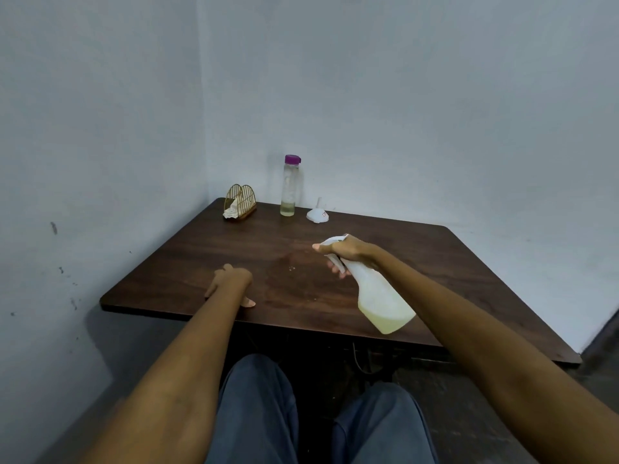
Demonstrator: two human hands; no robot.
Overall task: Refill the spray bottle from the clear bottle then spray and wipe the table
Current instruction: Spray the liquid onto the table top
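The white plastic spray bottle [378, 296], pale yellow liquid in its base, hangs tilted above the dark brown wooden table [418, 262], the right hand [348, 252] curled round its neck and trigger. The left hand [231, 283] rests on the tabletop, fingers relaxed. Farther back stand a white funnel [317, 214], a purple-capped clear bottle [290, 185] and a gold wire holder [240, 200] with a crumpled cloth [231, 211].

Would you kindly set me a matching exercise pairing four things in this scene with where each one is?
Things:
1. spray bottle
2. clear bottle
3. funnel
4. wire holder

Places:
A. far left corner of the table, a crumpled cloth in it
B. upside down, right of the clear bottle
C. held tilted in the right hand
D. upright at the table's far edge, purple cap on

Pairs: 1-C, 2-D, 3-B, 4-A
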